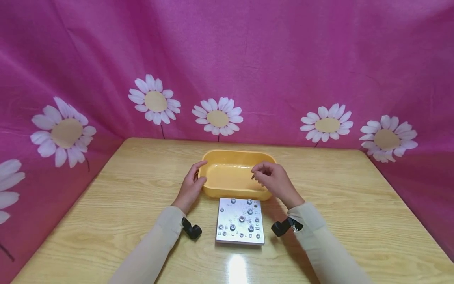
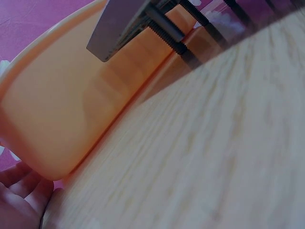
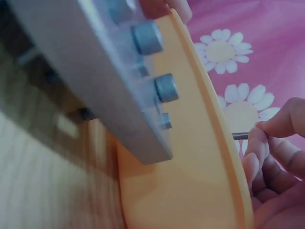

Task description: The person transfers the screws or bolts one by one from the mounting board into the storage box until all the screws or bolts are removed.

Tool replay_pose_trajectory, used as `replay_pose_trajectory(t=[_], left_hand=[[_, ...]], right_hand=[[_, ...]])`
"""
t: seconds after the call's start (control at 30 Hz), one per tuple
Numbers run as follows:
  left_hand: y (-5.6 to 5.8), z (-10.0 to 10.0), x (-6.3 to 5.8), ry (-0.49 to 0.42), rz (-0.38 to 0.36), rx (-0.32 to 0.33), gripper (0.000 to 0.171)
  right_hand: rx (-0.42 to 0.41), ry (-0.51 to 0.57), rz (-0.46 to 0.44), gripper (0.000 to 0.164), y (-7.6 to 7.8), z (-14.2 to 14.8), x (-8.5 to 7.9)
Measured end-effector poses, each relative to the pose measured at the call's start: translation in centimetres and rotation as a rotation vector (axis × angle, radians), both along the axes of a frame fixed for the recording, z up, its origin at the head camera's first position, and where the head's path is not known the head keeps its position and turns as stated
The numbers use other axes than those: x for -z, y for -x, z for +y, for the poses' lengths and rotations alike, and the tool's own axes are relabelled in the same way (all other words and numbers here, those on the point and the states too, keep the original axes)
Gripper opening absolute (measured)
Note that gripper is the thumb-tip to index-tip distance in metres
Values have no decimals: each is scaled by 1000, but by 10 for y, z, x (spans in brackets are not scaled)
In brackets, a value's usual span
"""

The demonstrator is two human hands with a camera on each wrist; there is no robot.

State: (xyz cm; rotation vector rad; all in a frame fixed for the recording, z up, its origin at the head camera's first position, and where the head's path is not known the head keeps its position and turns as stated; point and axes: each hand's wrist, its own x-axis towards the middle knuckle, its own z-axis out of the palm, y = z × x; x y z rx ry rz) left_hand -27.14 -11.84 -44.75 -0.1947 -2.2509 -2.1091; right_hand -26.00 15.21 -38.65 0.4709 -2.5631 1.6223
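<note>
Cropped sleeves [image 1: 152, 244] lead to left fingers [image 1: 198, 165] spread against a tub [image 1: 230, 193], right fingers [image 3: 286, 121] pinching a partly hidden pin [image 3: 239, 136].

From my remote station I view a smooth, glossy yellow plastic tub [image 1: 230, 193] between the left hand [image 1: 190, 189] and right hand [image 1: 278, 183], a dull metal pin [image 3: 240, 136] at the latter's fingertips. Nearer the wearer than both hands, a silvery metal plate [image 1: 227, 217], scuffed on top, bears metal bolts [image 1: 242, 219]. Glossy, grained wood tops the table [image 1: 124, 205] beneath them; creased pink cloth forms the backdrop [image 1: 248, 59] beyond.
</note>
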Motion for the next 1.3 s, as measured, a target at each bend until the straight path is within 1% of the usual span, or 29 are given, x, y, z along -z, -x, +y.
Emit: replay_pose_trajectory(t=[0.13,0.27,0.43,0.57,0.67,0.87,1.07,1.3], left_hand=[[-1,0,-1,21,-4,-18,50],[-1,0,-1,23,-3,-18,50],[0,1,0,30,3,-14,51],[0,0,0,43,-8,-16,49],[1,-1,0,35,-7,-14,49],[1,0,0,19,-2,-4,51],[1,0,-1,14,3,-1,51],[1,0,1,30,-5,-10,50]], right_hand=[[4,12,-12,17,8,-4,2],[-2,-16,-11,16,14,-6,4],[-21,-49,-25,16,17,-6,8],[-17,-79,-44,16,18,-5,9],[-15,-119,-29,16,18,-5,10],[-12,-207,46,15,18,-5,11],[-28,-247,48,18,17,-7,11],[-65,-337,88,27,17,-9,14]])
